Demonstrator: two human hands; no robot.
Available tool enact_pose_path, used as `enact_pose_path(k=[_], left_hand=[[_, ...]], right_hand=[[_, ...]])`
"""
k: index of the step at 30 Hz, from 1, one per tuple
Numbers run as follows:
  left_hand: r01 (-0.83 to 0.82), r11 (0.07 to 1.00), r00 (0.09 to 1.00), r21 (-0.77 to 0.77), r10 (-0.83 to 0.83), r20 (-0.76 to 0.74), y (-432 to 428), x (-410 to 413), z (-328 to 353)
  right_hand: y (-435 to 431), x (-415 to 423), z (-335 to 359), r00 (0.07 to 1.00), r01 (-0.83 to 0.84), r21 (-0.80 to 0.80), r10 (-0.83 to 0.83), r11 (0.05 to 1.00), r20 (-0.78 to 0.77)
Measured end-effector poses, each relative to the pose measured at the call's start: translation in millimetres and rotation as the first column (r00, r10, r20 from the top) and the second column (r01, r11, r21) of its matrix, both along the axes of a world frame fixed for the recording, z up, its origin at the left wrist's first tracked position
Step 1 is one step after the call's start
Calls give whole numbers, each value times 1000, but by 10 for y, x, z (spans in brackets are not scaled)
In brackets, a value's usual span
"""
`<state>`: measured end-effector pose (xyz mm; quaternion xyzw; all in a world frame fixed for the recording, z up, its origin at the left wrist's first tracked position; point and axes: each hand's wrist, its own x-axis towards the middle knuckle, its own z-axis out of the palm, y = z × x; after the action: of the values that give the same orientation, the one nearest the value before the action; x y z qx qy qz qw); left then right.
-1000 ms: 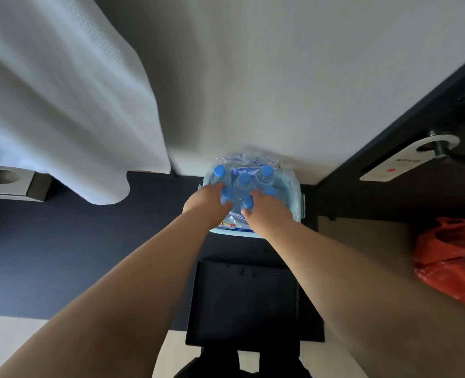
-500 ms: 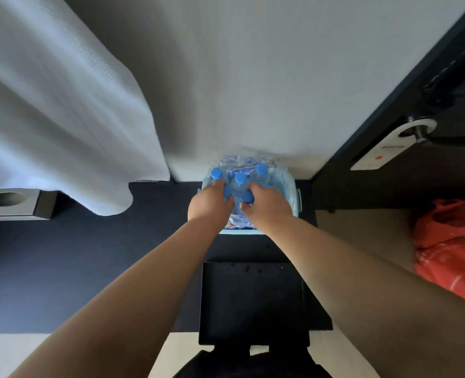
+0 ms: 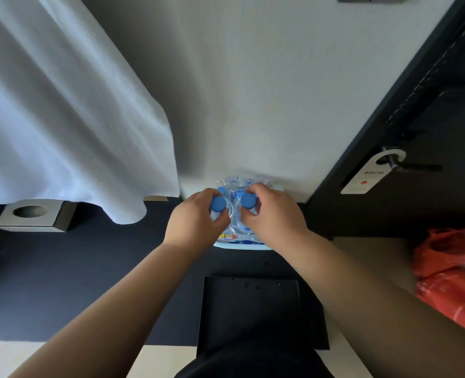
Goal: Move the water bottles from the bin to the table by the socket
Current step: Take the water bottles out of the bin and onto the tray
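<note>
A pale blue bin (image 3: 242,246) stands on the floor against the white wall, with clear water bottles in plastic wrap (image 3: 239,182) inside it. My left hand (image 3: 194,216) is closed around the neck of one bottle, whose blue cap (image 3: 218,203) shows above my fingers. A second bottle with a blue cap (image 3: 248,200) is held the same way by my right hand (image 3: 273,214). Both bottles sit above the bin, side by side. A third blue cap (image 3: 221,190) peeks out behind my left hand. No table or socket is in view.
A white curtain (image 3: 62,118) hangs at the left above a grey box with a round hole (image 3: 32,215). At the right are a dark door (image 3: 416,159), its handle with a hanging tag (image 3: 373,171), and an orange plastic bag (image 3: 449,271). A black square object (image 3: 253,315) lies below the bin.
My hands went from reaching down among the bottles to gripping one bottle each and lifting them up out of the bin. The camera view rose too.
</note>
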<state>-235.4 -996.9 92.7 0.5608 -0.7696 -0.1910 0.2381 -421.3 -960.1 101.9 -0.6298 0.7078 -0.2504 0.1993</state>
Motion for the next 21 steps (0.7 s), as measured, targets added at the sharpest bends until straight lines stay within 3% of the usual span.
enact_pose_path(k=[5, 9, 14, 17, 21], left_hand=[[82, 997, 993, 12, -83, 87, 403, 182, -58], [42, 971, 985, 233, -80, 156, 636, 265, -381], [-20, 862, 954, 506, -135, 267, 888, 265, -903], [-41, 796, 933, 604, -185, 307, 1023, 234, -1188], [-65, 752, 917, 656, -215, 337, 1120, 258, -1475]], right_hand=[[309, 112, -26, 995, -99, 37, 100, 994, -26], [513, 163, -361, 988, -147, 200, 155, 969, -25], [808, 229, -976, 973, -222, 446, 225, 867, 46], [978, 313, -1285, 960, -252, 535, 276, 806, 35], [1059, 342, -1531, 978, -207, 582, 188, 786, 94]])
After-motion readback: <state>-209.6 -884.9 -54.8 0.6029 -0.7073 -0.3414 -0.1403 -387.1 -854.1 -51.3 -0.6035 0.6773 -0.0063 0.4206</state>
